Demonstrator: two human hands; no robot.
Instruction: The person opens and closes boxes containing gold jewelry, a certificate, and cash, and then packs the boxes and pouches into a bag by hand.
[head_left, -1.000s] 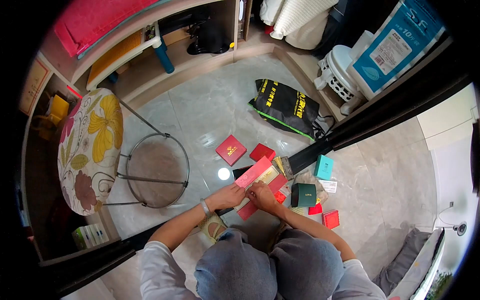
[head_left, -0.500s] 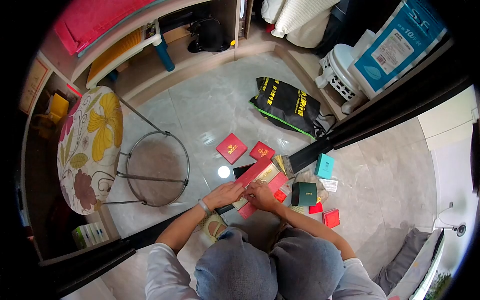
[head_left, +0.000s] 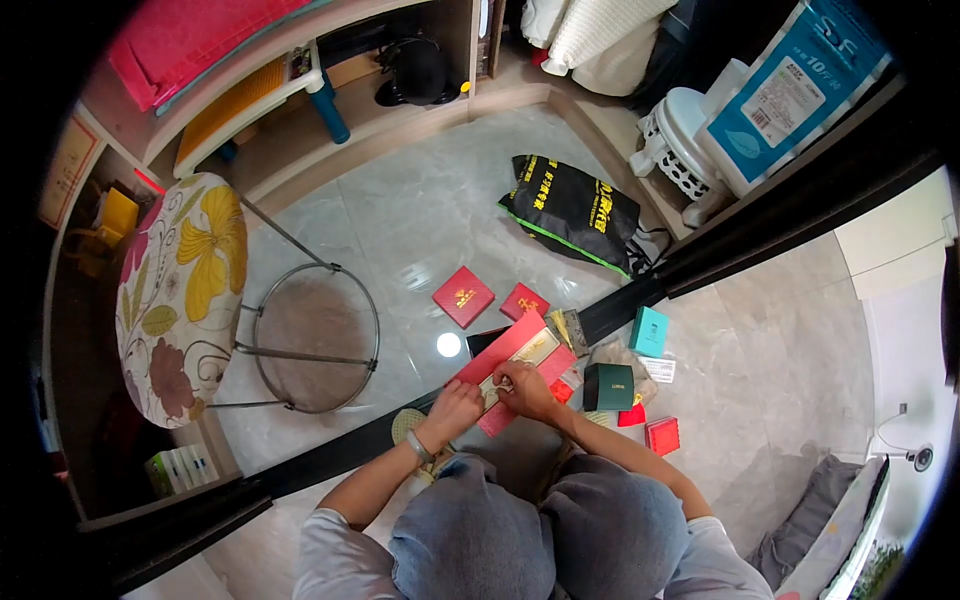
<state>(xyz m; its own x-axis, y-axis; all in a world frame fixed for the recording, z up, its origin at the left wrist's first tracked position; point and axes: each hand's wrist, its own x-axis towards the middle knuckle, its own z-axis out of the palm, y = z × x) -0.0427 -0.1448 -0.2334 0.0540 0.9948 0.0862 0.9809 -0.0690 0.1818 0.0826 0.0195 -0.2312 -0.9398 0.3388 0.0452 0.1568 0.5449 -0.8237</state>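
Note:
A long red box lies across in front of my knees, with a cream and gold panel along its inside. My left hand is closed at the lower left end of this box, its fingertips bent over the edge. My right hand rests on the middle of the panel, thumb and fingers pinched together; whatever is between them is too small to make out. Just beyond the box lie two small red boxes, a larger one and a smaller one. A dark green box stands right of my right hand.
A teal box, a red box and a white card lie at the right. Farther off is a black bag with yellow lettering. A flowered stool lies tipped at the left. A dark floor track crosses beneath.
My left hand has drawn back slightly toward me and left, apart from my right hand. My right hand has shifted a little along the panel. The boxes around stay in place.

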